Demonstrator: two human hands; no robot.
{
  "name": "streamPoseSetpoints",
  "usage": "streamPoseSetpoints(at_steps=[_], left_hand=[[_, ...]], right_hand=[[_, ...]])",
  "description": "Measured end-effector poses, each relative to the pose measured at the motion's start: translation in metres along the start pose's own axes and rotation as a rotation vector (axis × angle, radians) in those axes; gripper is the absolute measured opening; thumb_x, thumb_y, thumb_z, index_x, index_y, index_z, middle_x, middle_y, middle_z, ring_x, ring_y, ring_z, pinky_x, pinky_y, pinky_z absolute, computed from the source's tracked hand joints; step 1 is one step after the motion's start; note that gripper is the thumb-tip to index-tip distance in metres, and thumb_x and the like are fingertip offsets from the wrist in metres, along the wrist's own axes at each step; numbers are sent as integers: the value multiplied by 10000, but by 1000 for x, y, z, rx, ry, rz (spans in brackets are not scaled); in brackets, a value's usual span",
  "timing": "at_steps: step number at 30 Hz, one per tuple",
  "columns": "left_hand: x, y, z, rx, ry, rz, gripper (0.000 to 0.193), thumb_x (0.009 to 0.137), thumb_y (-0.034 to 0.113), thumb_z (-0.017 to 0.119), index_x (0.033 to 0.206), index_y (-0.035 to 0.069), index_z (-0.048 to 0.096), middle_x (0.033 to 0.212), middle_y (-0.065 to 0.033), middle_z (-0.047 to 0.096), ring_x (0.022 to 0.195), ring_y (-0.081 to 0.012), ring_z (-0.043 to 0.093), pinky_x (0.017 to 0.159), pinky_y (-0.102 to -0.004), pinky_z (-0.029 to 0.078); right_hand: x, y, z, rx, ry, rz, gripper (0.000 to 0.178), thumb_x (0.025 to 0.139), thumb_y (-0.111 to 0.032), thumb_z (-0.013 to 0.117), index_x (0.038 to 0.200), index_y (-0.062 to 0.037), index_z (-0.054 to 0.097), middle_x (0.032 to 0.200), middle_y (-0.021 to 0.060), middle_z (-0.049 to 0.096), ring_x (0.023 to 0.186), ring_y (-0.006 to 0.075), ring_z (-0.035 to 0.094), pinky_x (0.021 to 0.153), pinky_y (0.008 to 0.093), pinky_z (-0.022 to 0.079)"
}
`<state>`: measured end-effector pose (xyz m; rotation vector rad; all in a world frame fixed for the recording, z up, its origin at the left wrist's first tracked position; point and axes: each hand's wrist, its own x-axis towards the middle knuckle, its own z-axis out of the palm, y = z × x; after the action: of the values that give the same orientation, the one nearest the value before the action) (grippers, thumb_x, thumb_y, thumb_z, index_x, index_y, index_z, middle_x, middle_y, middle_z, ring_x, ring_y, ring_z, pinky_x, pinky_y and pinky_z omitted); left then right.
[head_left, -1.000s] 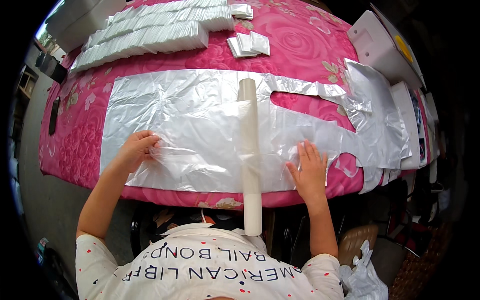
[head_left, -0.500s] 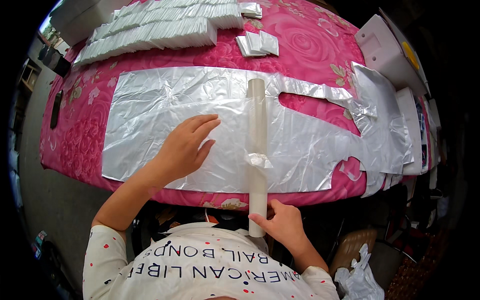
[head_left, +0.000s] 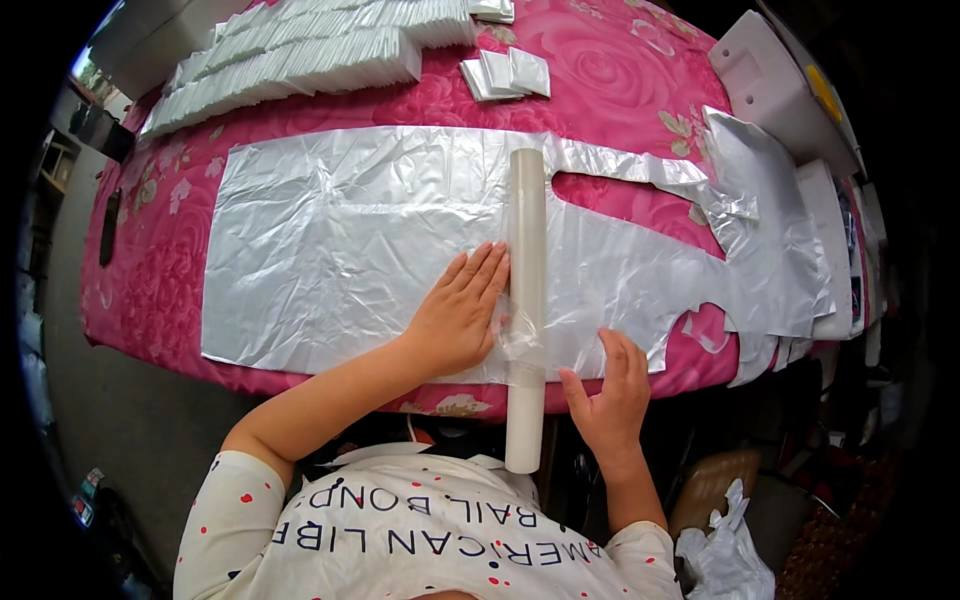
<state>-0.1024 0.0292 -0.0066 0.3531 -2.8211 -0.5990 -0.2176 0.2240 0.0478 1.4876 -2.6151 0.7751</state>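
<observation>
Dark capital lettering (head_left: 400, 541) runs in two lines, upside down in the head view, across the front of a white, dotted shirt (head_left: 430, 565).

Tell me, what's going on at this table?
A person's left hand lies flat on a thin, silvery plastic sheet, fingertips beside a long, pale, translucent tube. The open right hand is on the tube's other side, by the sheet's near edge. The tube lies across the sheet, its near end jutting past the pink floral tablecloth. Rows of folded white packets stand toward the far left.
</observation>
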Motion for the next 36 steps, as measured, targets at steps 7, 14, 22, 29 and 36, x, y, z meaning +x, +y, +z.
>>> streamPoseSetpoints(at_steps=[7,14,22,29,36], left_hand=[[4,2,2,71,-8,6,633,858,258,434,1356,-98,277,1443,-239,250,1363,-335,212,1122,-427,126],[1,1,1,71,-10,0,634,856,264,433,1351,-102,283,1439,-237,260,1363,-335,213,1121,-432,127],[2,1,2,51,-9,-2,661,834,249,436,1362,-104,252,1440,-246,245,1367,-349,193,1123,-435,114],[6,3,3,57,-1,15,645,834,247,433,1348,-109,277,1435,-244,259,1359,-354,213,1117,-443,134],[0,2,0,52,-5,-1,634,840,251,428,1342,-110,288,1435,-242,261,1357,-355,219,1115,-445,142]], right_hand=[[70,59,13,-192,-29,-591,151,708,-44,615,847,-94,645,738,-8,579,821,157,573,1050,412,311],[75,122,-87,-730,-245,716,399,762,-128,606,1141,-10,564,1085,178,602,1075,348,504,1024,502,266],[80,22,4,-194,12,-258,315,792,-72,583,1106,-46,603,1324,148,420,1273,343,312,1033,434,295],[158,55,87,-135,-25,-289,409,880,-319,513,1243,-135,551,1509,164,75,1388,373,4,1106,488,73],[223,144,53,157,74,297,977,781,-802,128,1329,-55,438,1482,259,94,1367,442,-48,1098,492,-25]])
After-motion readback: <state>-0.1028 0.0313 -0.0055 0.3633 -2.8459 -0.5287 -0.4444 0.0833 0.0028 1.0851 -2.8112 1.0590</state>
